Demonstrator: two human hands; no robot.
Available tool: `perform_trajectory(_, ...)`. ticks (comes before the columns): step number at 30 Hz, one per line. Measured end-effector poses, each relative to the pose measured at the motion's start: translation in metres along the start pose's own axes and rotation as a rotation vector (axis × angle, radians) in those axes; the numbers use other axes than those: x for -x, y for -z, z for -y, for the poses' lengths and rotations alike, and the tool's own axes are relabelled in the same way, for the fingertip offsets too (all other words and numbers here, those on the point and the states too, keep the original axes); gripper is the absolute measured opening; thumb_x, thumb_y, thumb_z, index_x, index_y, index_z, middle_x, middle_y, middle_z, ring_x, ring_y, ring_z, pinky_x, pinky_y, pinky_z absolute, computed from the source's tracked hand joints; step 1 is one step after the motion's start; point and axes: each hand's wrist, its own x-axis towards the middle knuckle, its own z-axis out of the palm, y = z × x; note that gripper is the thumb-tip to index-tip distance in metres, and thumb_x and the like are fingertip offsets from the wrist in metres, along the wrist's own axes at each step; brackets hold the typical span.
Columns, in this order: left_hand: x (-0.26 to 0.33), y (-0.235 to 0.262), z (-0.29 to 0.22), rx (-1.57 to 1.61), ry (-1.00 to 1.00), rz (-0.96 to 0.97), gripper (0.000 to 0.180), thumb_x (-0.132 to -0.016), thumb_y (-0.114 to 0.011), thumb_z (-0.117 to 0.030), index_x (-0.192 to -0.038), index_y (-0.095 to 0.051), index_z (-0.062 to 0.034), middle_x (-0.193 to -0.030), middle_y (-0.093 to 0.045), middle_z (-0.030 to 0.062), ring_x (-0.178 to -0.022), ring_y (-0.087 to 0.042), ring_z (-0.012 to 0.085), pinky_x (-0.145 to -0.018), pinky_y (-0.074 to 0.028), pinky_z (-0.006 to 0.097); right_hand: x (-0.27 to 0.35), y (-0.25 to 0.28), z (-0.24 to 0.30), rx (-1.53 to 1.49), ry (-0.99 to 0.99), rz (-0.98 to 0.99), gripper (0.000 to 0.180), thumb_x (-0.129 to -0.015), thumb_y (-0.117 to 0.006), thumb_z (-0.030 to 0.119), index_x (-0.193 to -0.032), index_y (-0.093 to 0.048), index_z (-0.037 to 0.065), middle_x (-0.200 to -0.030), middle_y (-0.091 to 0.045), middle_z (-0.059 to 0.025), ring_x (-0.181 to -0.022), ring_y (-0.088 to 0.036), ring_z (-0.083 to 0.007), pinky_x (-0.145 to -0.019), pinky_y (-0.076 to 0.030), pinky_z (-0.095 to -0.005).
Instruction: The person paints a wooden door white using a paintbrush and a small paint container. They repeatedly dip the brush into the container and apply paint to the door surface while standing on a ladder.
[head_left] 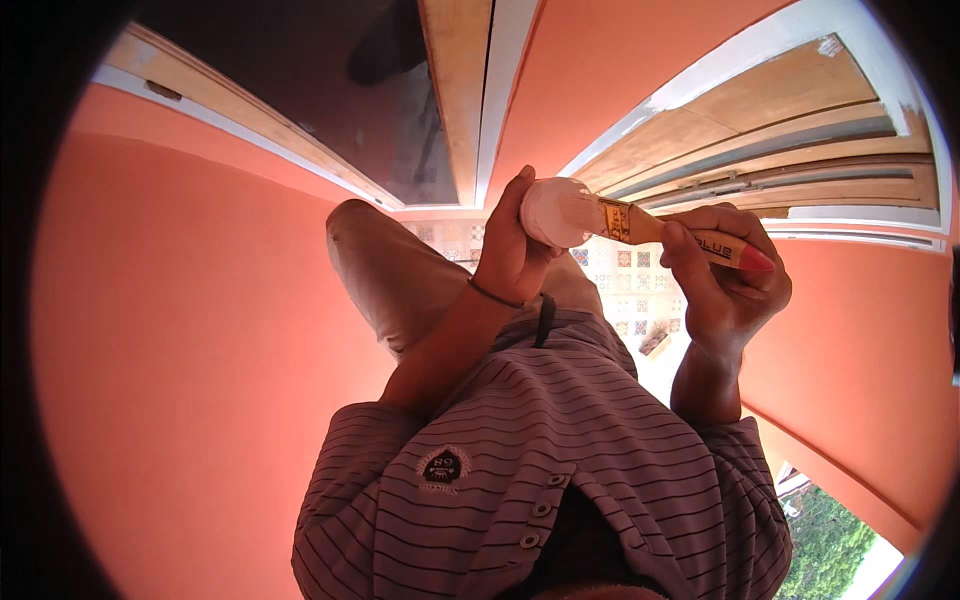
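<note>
My left hand (505, 245) is wrapped round a small round cup (532, 208), pale pinkish-white inside, with the thumb along its side. In my right hand (728, 300) is a paintbrush (645, 228) with a wooden, red-tipped handle, gripped between thumb and fingers. The brush lies almost level, its bristles (577, 212) over the cup's mouth and coated pale. Whether the bristles dip into the paint or rest on the rim, I cannot tell.
Orange-pink walls (200, 300) stand on both sides. Ahead is a wood-framed dark glass pane (390, 90); to the right, a wooden louvred shutter (790, 120) with a white-painted frame. Patterned floor tiles (625, 285) lie below, with a brush-like object (656, 340). Greenery (825, 540) shows at lower right.
</note>
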Motion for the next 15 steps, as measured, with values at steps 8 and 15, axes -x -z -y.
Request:
perform_trajectory(8, 0.007, 0.005, -0.009, 0.013, -0.047, 0.01, 0.046, -0.111, -0.049, -0.048, -0.118, -0.065, -0.0062, -0.101, -0.073, 0.0066, -0.081, -0.07, 0.016, -0.057, -0.054, 0.03, -0.004, -0.025, -0.008, 0.098, 0.054, 0.085, 0.013, -0.088, -0.081, -0.007, -0.1, -0.074, -0.006, -0.087, -0.075, -0.0086, -0.072, -0.068, -0.0092, -0.063, -0.055, -0.0218)
perform_trajectory(15, 0.013, 0.001, -0.014, 0.021, -0.093, 0.03, 0.045, -0.11, -0.05, -0.048, -0.119, -0.065, -0.0063, -0.103, -0.073, 0.0069, -0.086, -0.072, 0.0148, -0.056, -0.056, 0.027, -0.003, -0.033, -0.012, 0.111, 0.077, 0.123, 0.015, -0.088, -0.08, -0.007, -0.101, -0.073, -0.008, -0.086, -0.074, -0.0115, -0.069, -0.068, -0.0122, -0.06, -0.054, -0.0231)
